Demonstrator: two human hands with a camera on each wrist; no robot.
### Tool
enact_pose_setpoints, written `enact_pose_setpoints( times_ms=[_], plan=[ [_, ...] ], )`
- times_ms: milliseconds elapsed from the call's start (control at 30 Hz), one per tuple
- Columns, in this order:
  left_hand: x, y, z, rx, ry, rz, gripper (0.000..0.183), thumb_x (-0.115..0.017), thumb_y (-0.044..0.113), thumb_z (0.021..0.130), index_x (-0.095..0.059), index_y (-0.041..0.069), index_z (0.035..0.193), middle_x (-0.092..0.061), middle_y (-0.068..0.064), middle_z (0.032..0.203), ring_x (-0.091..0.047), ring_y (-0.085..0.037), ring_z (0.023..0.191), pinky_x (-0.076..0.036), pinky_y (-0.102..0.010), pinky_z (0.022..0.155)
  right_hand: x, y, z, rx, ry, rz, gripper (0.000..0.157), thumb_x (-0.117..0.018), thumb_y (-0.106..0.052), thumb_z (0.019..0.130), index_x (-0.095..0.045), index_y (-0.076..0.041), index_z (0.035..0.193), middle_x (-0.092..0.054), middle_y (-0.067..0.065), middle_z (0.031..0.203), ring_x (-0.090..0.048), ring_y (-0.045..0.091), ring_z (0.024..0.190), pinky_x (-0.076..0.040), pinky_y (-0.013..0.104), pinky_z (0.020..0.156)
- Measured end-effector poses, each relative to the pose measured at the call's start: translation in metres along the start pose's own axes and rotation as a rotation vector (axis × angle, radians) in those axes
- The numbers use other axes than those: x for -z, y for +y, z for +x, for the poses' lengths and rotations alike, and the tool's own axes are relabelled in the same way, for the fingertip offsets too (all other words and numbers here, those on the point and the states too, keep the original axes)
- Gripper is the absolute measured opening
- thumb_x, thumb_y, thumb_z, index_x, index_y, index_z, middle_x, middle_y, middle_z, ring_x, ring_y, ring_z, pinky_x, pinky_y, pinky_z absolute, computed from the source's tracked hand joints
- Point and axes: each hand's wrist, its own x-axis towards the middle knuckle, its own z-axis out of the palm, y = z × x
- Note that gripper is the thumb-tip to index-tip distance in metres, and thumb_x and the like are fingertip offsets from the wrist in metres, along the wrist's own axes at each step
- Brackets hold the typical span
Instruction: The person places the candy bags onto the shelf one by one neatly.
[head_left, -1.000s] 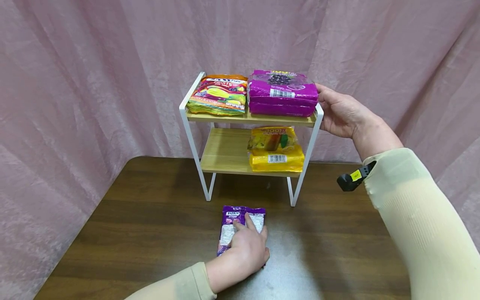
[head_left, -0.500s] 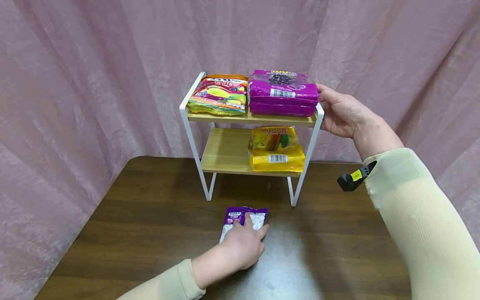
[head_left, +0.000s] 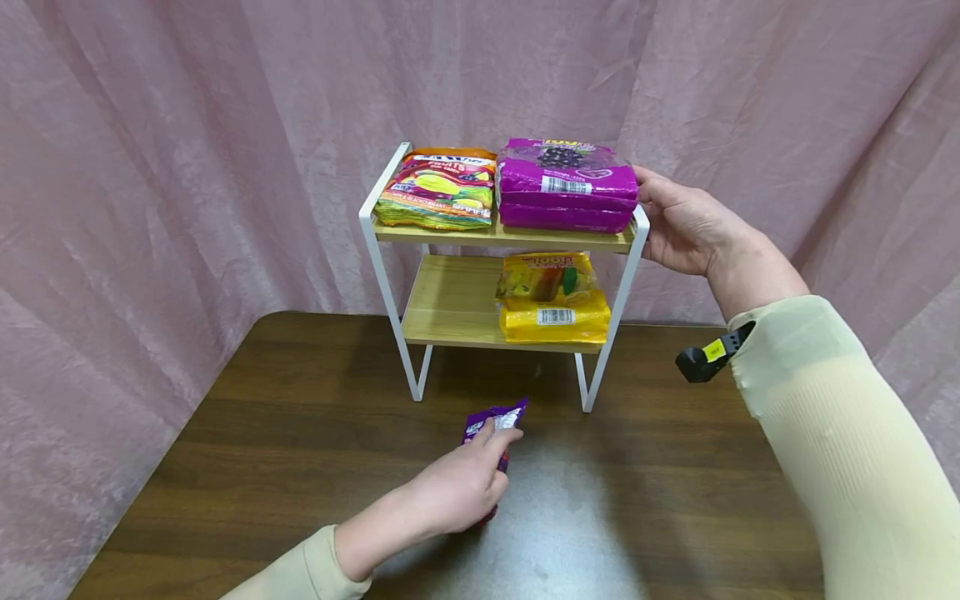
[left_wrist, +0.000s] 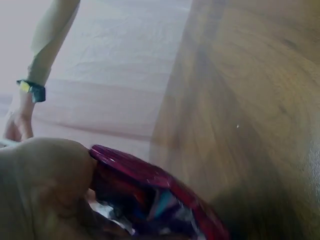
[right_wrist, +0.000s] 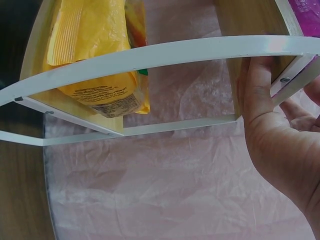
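My left hand (head_left: 459, 490) grips a purple candy bag (head_left: 480, 423) low over the front of the table. The bag is tipped on edge, and its red-purple side (left_wrist: 160, 195) fills the bottom of the left wrist view; the hand covers much of it. My right hand (head_left: 688, 227) holds the right end of a two-tier shelf (head_left: 450, 304) with white metal legs. In the right wrist view its fingers (right_wrist: 259, 85) reach under the upper board. On that board, beside the hand, sits a magenta pack (head_left: 566, 200) with a blackberry picture.
A colourful fruit candy bag (head_left: 438, 192) lies on the upper board's left half. A yellow pack (head_left: 551, 325) sits on the right of the lower board. The shelf stands toward the back of the brown wooden table (head_left: 300, 417), before a pink curtain (head_left: 225, 125).
My left hand has gathered the purple candy bag from lying flat to tipped on edge, shifting slightly left and up. The right hand and the shelf have stayed put.
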Motion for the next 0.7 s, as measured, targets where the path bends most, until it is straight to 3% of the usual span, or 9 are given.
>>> enact_pose_setpoints(
  times_ms=[100,200,333,433,533,700],
  plan=[
    [0.005,-0.007,-0.002,-0.017,0.016,-0.226,0.053,-0.046,0.016,0.103,-0.033,0.018,0.154,-0.047,-0.018,0.149,-0.058,-0.026,0.122,-0.051,-0.044,0.100,0.000,0.000,0.000,0.001,-0.003,-0.004,0.061,-0.048,-0.013,0.108,-0.028,-0.033,0.162,-0.056,0.012,0.139,-0.070,0.024,0.100,-0.060,0.038,0.085],
    [0.005,-0.014,-0.003,-0.019,0.045,-0.536,0.051,-0.043,0.009,0.102,-0.030,0.017,0.151,-0.052,-0.018,0.135,-0.062,-0.021,0.105,-0.055,-0.040,0.089,0.001,0.000,0.000,0.003,-0.006,-0.001,0.060,-0.048,-0.013,0.108,-0.028,-0.032,0.162,-0.057,0.012,0.139,-0.070,0.024,0.101,-0.060,0.039,0.085],
    [-0.003,-0.020,-0.002,0.009,0.054,-1.035,0.052,-0.038,0.004,0.100,-0.025,0.014,0.149,-0.040,-0.027,0.143,-0.064,-0.029,0.105,-0.058,-0.045,0.087,0.001,0.000,0.000,0.005,-0.009,0.006,0.060,-0.045,-0.012,0.109,-0.027,-0.031,0.163,-0.057,0.012,0.138,-0.070,0.024,0.100,-0.060,0.039,0.085],
    [-0.011,-0.024,-0.001,0.059,0.053,-1.291,0.056,-0.036,0.002,0.098,-0.020,0.016,0.150,-0.031,-0.027,0.148,-0.064,-0.031,0.106,-0.060,-0.047,0.084,0.001,0.000,0.000,0.005,-0.010,0.008,0.060,-0.044,-0.011,0.109,-0.026,-0.032,0.163,-0.055,0.012,0.140,-0.070,0.023,0.100,-0.060,0.039,0.084],
    [-0.018,-0.029,0.001,0.107,0.079,-1.386,0.060,-0.037,0.001,0.095,-0.020,0.019,0.150,-0.032,-0.026,0.146,-0.064,-0.028,0.103,-0.060,-0.041,0.080,0.001,0.000,0.000,0.004,-0.005,0.003,0.060,-0.045,-0.012,0.109,-0.027,-0.032,0.163,-0.053,0.012,0.142,-0.070,0.023,0.100,-0.060,0.039,0.085],
    [-0.026,-0.038,0.003,0.182,0.127,-1.444,0.069,-0.038,-0.002,0.084,-0.024,0.018,0.149,-0.040,-0.026,0.138,-0.064,-0.027,0.098,-0.060,-0.038,0.077,0.001,0.000,0.000,0.004,-0.006,-0.011,0.059,-0.047,-0.014,0.109,-0.029,-0.032,0.162,-0.048,0.013,0.146,-0.069,0.023,0.103,-0.060,0.039,0.086]
  ],
)
